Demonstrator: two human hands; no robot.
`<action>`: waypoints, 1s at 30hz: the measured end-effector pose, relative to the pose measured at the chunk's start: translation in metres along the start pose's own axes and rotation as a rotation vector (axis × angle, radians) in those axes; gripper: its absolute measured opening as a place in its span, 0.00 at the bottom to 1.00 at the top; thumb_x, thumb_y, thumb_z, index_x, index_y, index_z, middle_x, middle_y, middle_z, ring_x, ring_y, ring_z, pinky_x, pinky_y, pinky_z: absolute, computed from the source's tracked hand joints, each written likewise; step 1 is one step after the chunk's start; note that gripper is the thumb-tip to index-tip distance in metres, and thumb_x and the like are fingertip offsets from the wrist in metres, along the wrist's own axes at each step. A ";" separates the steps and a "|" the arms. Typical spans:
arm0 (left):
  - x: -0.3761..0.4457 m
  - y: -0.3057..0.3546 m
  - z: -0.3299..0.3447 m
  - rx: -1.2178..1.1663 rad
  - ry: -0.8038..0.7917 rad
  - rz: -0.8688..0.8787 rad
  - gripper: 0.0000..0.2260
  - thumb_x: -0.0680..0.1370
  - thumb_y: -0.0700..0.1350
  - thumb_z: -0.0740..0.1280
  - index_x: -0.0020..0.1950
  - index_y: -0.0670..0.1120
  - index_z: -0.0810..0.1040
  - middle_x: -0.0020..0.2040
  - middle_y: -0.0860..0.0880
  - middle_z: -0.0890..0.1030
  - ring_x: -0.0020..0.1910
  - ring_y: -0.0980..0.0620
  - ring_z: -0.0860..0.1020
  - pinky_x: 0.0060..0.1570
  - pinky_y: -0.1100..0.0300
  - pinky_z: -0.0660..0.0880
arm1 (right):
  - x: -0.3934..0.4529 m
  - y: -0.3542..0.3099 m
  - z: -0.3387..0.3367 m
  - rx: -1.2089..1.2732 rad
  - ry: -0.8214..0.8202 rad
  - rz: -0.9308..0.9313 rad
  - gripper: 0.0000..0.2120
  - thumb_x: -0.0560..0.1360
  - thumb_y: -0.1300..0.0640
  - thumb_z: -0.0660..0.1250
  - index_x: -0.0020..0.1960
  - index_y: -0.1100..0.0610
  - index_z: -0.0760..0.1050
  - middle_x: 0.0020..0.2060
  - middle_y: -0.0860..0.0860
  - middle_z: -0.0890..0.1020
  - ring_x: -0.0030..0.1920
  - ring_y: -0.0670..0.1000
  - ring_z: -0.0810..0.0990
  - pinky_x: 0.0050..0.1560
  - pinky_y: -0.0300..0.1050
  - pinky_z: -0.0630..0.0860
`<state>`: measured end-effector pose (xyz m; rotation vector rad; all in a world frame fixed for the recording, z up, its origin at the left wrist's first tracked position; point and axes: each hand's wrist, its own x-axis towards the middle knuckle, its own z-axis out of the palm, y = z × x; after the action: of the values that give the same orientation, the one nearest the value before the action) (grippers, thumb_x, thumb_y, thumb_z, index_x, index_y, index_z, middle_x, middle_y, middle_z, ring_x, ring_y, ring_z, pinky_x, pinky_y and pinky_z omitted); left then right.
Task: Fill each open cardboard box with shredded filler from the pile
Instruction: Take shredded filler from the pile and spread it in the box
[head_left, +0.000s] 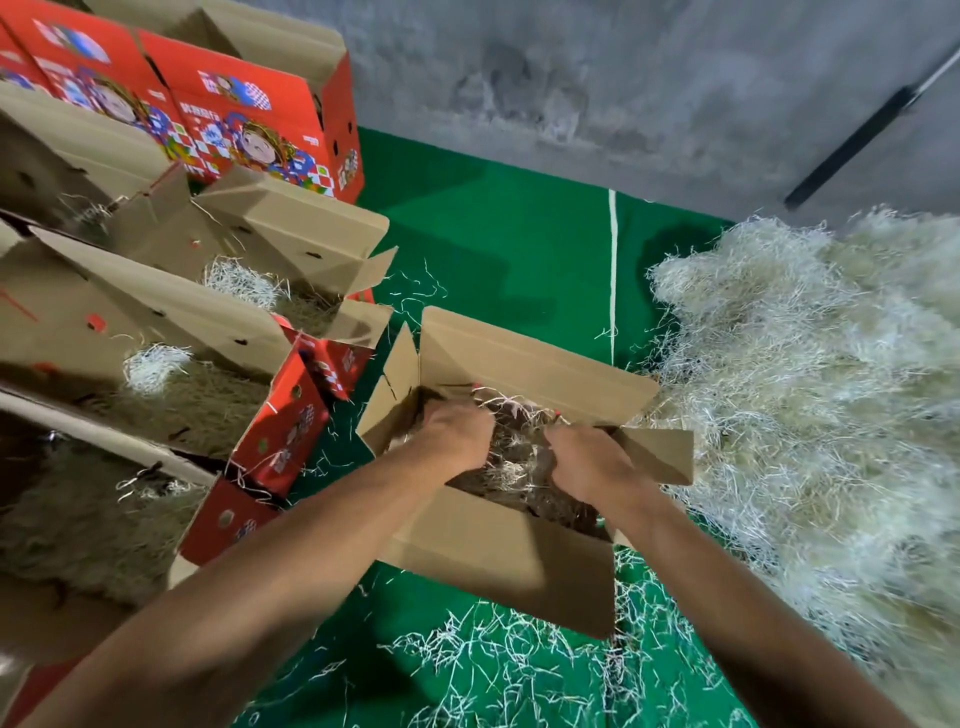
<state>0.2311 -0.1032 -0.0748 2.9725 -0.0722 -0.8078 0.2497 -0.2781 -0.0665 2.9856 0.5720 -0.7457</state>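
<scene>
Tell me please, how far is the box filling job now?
Done, it seems: three open boxes on the left already hold filler. In hand: both the left hand and the right hand are down in the middle box, working filler into it. Left: the red boxes at the back, contents unseen. The pile is still big.
</scene>
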 end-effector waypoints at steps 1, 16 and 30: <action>0.003 0.006 0.001 -0.041 0.075 0.054 0.07 0.75 0.41 0.67 0.52 0.44 0.79 0.47 0.46 0.80 0.41 0.49 0.77 0.41 0.53 0.76 | -0.001 -0.002 0.002 -0.041 0.015 0.052 0.12 0.77 0.67 0.65 0.59 0.60 0.78 0.53 0.57 0.82 0.53 0.58 0.83 0.53 0.52 0.81; 0.031 0.022 0.036 0.248 -0.218 0.174 0.17 0.79 0.34 0.61 0.68 0.39 0.73 0.71 0.41 0.71 0.69 0.43 0.71 0.68 0.49 0.67 | 0.018 -0.008 0.060 -0.302 -0.343 -0.077 0.24 0.80 0.46 0.60 0.73 0.54 0.70 0.72 0.55 0.73 0.72 0.58 0.71 0.71 0.55 0.66; 0.024 0.019 0.042 0.198 -0.152 0.130 0.17 0.78 0.37 0.64 0.66 0.40 0.75 0.68 0.41 0.75 0.65 0.42 0.75 0.65 0.47 0.72 | 0.007 -0.004 0.039 -0.398 -0.270 -0.055 0.17 0.77 0.57 0.67 0.66 0.57 0.76 0.61 0.56 0.81 0.61 0.57 0.80 0.58 0.52 0.79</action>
<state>0.2301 -0.1256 -0.1213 3.0394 -0.3689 -1.0655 0.2365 -0.2756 -0.1040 2.4676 0.6937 -0.8973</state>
